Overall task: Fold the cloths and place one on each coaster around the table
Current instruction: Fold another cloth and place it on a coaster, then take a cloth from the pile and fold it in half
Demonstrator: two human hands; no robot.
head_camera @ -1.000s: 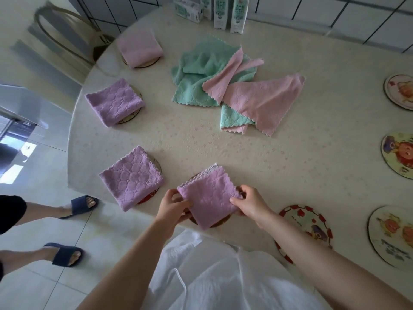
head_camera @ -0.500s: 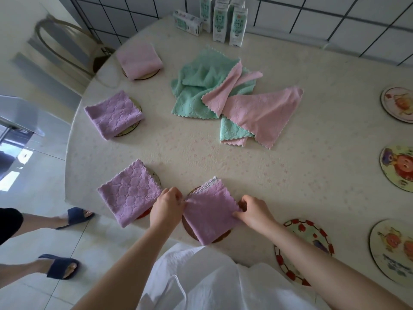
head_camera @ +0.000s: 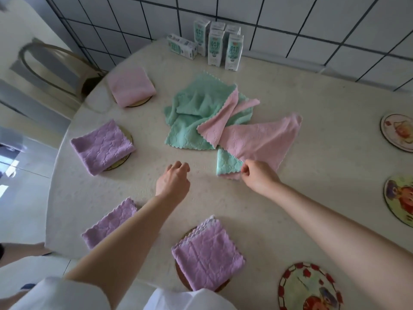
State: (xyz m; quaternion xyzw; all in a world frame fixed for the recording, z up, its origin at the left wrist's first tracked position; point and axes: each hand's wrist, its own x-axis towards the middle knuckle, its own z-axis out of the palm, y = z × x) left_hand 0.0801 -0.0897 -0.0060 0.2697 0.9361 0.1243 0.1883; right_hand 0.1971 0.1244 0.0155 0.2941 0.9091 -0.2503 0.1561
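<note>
Cloths point(head_camera: 214, 121) lie heaped mid-way across the table point(head_camera: 324, 90). The right hand point(head_camera: 257, 179) pinches a corner of the near green cloth point(head_camera: 226, 163); the left hand point(head_camera: 173, 182) hovers loosely curled, empty. Draw it out slowly, without dragging the others.

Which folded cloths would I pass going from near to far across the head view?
Nearest purple cloth → near-left purple cloth → mid-left purple cloth → pink folded cloth.
</note>
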